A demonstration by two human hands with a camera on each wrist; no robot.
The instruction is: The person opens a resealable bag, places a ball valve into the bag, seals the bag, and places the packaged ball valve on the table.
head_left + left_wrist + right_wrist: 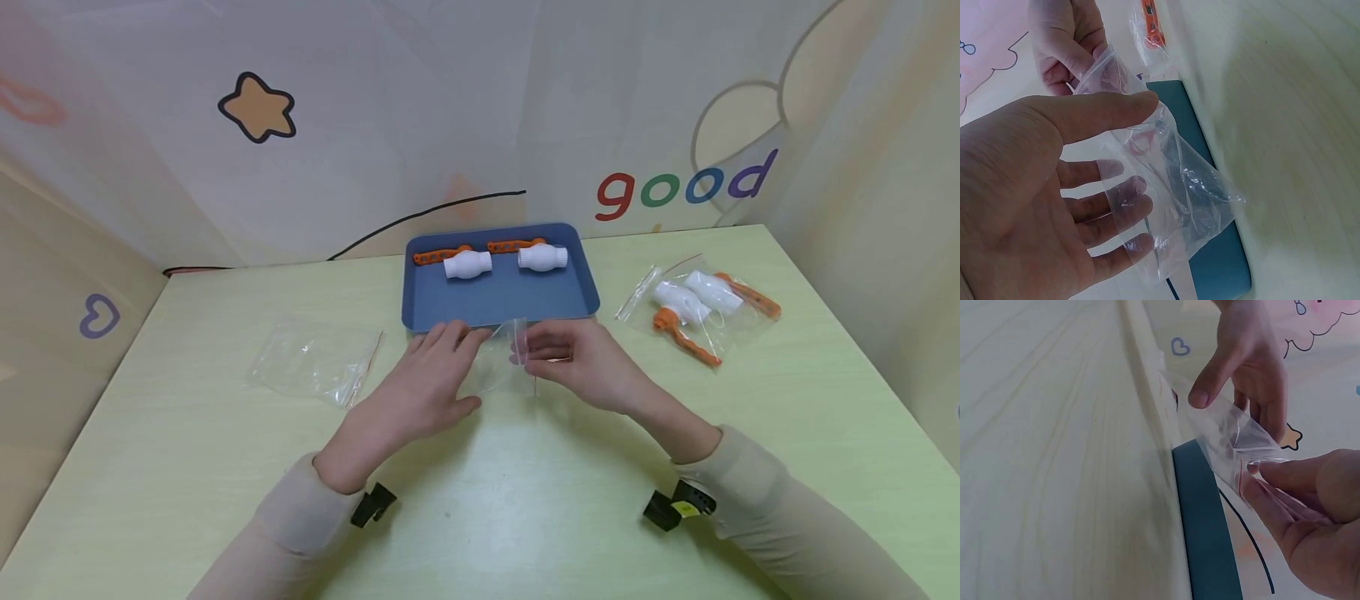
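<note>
A clear zip bag (497, 367) is held up in front of the blue tray. My right hand (588, 360) pinches its zip edge between thumb and fingers, as the right wrist view shows at the bag's opening (1254, 464). My left hand (423, 387) is at the bag's other side, fingers fairly straight and spread. In the left wrist view its fingers (1113, 219) show through the film, and the thumb (1110, 115) lies across the near side, apart from them. No hard part is visible inside this bag.
Behind the hands, the blue tray (502, 302) holds two white ribbed fittings (468, 265) and two orange handles (441, 255). At right lies a filled bag (735, 329) with white fittings and orange handles. Another clear bag (311, 358) lies flat at left. A printed curtain (465, 100) hangs behind.
</note>
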